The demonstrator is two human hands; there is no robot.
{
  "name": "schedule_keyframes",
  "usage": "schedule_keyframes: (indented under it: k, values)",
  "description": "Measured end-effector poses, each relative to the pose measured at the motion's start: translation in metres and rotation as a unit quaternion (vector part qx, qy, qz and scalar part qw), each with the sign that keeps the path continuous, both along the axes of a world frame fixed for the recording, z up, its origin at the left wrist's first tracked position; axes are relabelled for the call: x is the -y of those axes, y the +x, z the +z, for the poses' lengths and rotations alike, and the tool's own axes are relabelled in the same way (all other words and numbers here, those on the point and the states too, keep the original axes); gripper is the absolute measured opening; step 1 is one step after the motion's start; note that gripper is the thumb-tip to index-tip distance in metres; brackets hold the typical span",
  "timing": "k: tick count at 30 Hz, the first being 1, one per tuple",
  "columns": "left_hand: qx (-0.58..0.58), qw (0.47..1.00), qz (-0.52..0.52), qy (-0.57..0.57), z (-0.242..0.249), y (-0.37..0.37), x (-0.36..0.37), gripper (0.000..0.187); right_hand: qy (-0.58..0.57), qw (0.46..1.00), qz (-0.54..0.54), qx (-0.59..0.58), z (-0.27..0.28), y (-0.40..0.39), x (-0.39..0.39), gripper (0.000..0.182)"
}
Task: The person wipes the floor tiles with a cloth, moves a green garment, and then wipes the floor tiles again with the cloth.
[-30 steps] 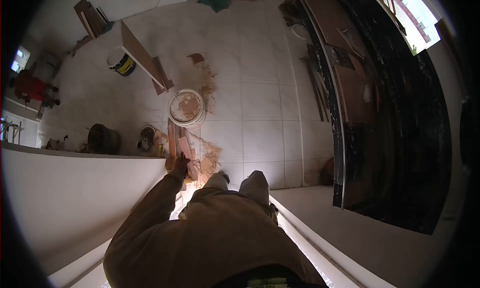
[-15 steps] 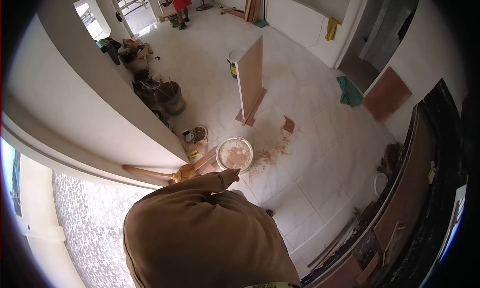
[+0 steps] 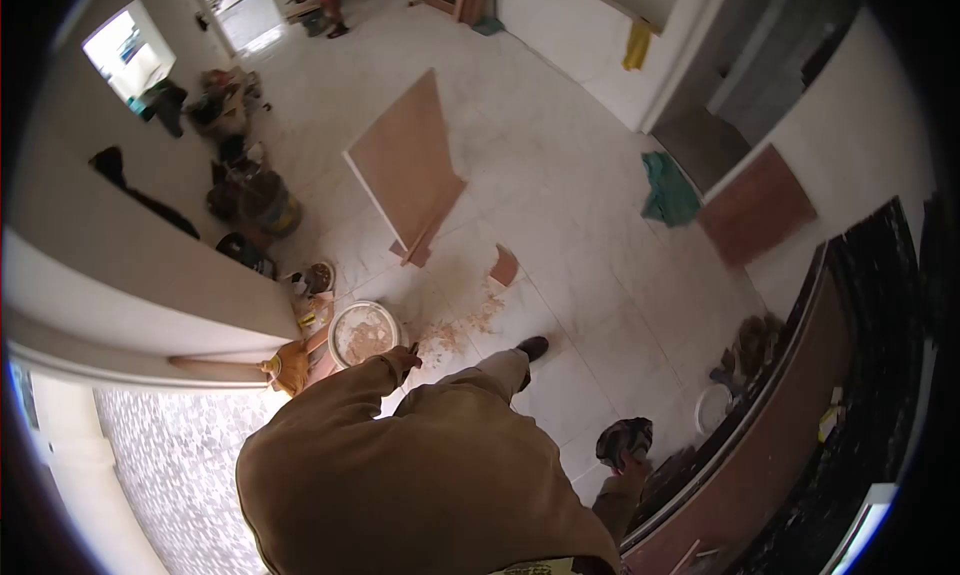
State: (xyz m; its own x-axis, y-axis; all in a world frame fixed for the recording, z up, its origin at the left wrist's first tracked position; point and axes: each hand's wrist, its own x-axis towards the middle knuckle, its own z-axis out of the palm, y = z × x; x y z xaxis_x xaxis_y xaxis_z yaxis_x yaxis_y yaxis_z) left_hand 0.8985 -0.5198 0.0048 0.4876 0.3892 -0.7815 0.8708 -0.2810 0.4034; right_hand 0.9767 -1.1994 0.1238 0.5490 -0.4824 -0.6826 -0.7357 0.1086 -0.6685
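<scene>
My left hand (image 3: pixel 405 361) hangs beside the rim of a round white bucket (image 3: pixel 333 347), whose top is covered with pinkish-brown dust and shavings. Its fingers look drawn together, and whatever is between them is too small to name. Low on the right, my right hand (image 3: pixel 631 465) grips a dark patterned bundle (image 3: pixel 624 439) that looks like cloth. Wood shavings (image 3: pixel 440 337) lie scattered on the tiles to the right of the bucket. A curved brown offcut (image 3: pixel 504 265) rests beyond them. Farther off, a flat wooden panel (image 3: pixel 410 160) stands upright on a board base.
A broom (image 3: pixel 290 367) leans by the left wall edge. Buckets (image 3: pixel 270 205) and clutter line that wall. A green cloth (image 3: pixel 670 190) and a brown board (image 3: pixel 758 207) are at the right. Long boards (image 3: pixel 760 475) run along my right side. Another person's legs (image 3: pixel 335 0) show far back.
My view has turned right, shifting the bucket and panel leftward. My right hand with the dark bundle has come into view, and so has my foot stepping on the tiles.
</scene>
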Motion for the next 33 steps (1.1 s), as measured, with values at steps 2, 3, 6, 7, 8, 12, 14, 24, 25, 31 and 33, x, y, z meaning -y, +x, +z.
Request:
schedule_keyframes:
  k: [2, 3, 6, 7, 8, 12, 14, 24, 25, 31, 33]
  values:
    - [0.033, 0.997, -0.063, -0.032, -0.013, 0.098, 0.023, 0.029, -0.199, 0.97, 0.133, 0.036, -0.074, -0.005, 0.05, 0.055]
    - [0.057, 0.994, -0.063, -0.067, 0.003, 0.149, 0.04, 0.028, -0.201, 0.972, 0.106, -0.06, -0.097, -0.005, 0.064, 0.046]
    - [0.093, 0.962, -0.179, -0.182, 0.07, 0.309, 0.112, 0.023, -0.223, 0.959, 0.057, -0.164, -0.024, 0.016, 0.043, 0.045]
    - [0.101, 0.945, -0.197, -0.241, 0.069, 0.352, 0.132, 0.022, -0.258, 0.943, 0.062, -0.2, 0.002, 0.029, 0.039, 0.046]
    - [0.061, 0.926, -0.264, -0.263, 0.086, 0.394, 0.164, 0.022, -0.182, 0.965, 0.02, -0.189, -0.036, 0.016, 0.057, 0.045]
    - [-0.032, 0.815, -0.496, -0.298, 0.111, 0.51, 0.286, 0.024, -0.141, 0.968, -0.123, -0.168, -0.074, 0.051, 0.078, 0.045]
    - [-0.081, 0.749, -0.587, -0.296, 0.092, 0.545, 0.338, 0.029, -0.14, 0.967, -0.156, -0.147, -0.09, 0.104, 0.089, 0.047]
    - [-0.076, 0.629, -0.767, -0.107, 0.123, 0.775, 0.548, 0.036, 0.036, 0.969, -0.243, 0.018, -0.16, 0.509, 0.246, 0.037]
    - [-0.093, 0.655, -0.738, -0.129, 0.127, 0.798, 0.56, 0.037, 0.015, 0.969, -0.243, 0.053, -0.173, 0.553, 0.267, 0.037]
    - [-0.06, 0.704, -0.685, -0.177, 0.238, 0.891, 0.642, 0.034, -0.077, 0.93, -0.359, 0.001, -0.166, 0.733, 0.384, 0.056]
    - [-0.112, 0.716, -0.653, -0.221, 0.204, 0.926, 0.65, 0.029, -0.229, 0.927, -0.294, -0.043, -0.193, 0.747, 0.409, 0.058]
